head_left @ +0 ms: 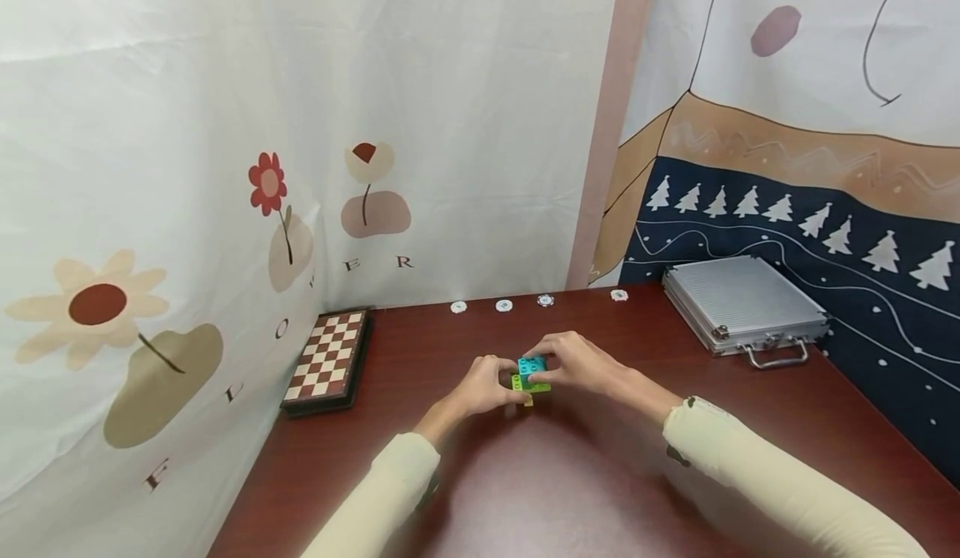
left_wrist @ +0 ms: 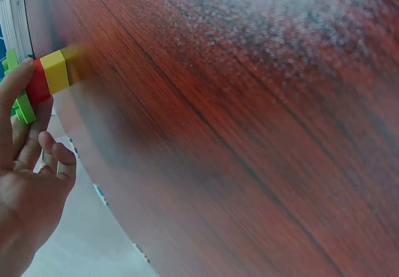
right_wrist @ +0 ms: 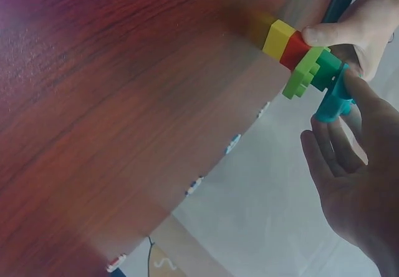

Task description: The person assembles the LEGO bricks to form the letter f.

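A short tower of toy building bricks stands on the table between both hands. From the bottom it runs yellow brick (right_wrist: 279, 40), red brick (right_wrist: 294, 50), lime-green brick (right_wrist: 303, 76), green brick (right_wrist: 326, 70). A turquoise brick (head_left: 532, 366) is at the top, against the green one; whether it is fully seated I cannot tell. My left hand (head_left: 482, 387) grips the tower from the left, its thumb by the red brick. From the right, my right hand (head_left: 576, 363) pinches the turquoise brick between thumb and fingers. Part of the tower is hidden by the fingers in the head view.
On the brown table (head_left: 517, 491), a chessboard case (head_left: 327, 358) lies at the left edge. A silver metal case (head_left: 750, 300) lies at the back right. Several poker chips, including a white one (head_left: 504, 306), line the back edge near the curtain (head_left: 465, 125).
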Demonstrator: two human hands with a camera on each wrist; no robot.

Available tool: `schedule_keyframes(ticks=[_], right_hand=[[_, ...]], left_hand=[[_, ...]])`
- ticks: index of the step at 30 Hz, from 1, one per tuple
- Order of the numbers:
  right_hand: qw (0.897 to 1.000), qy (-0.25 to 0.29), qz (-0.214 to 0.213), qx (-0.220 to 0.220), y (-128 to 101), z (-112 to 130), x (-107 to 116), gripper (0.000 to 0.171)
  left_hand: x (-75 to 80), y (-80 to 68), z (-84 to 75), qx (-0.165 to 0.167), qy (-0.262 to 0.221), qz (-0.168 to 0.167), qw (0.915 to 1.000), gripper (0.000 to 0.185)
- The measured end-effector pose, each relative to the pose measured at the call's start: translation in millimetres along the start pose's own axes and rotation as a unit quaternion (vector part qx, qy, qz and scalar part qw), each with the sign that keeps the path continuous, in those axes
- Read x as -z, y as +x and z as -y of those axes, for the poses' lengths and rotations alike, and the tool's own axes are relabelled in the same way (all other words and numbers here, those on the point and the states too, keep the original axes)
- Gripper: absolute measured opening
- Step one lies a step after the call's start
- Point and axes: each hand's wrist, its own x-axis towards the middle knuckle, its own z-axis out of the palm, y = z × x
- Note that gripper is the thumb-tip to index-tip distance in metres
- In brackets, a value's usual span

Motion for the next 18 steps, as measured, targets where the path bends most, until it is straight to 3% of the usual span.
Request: schedule_keyframes(ticks=[18], right_hand=[[1.000, -0.012, 0.007, -0.001, 1.7, -1.4, 1.2, 0.035]], left_hand=[[0.4, -0.6, -2.1, 0.008, 0.002, 0.007, 0.9999, 0.042]])
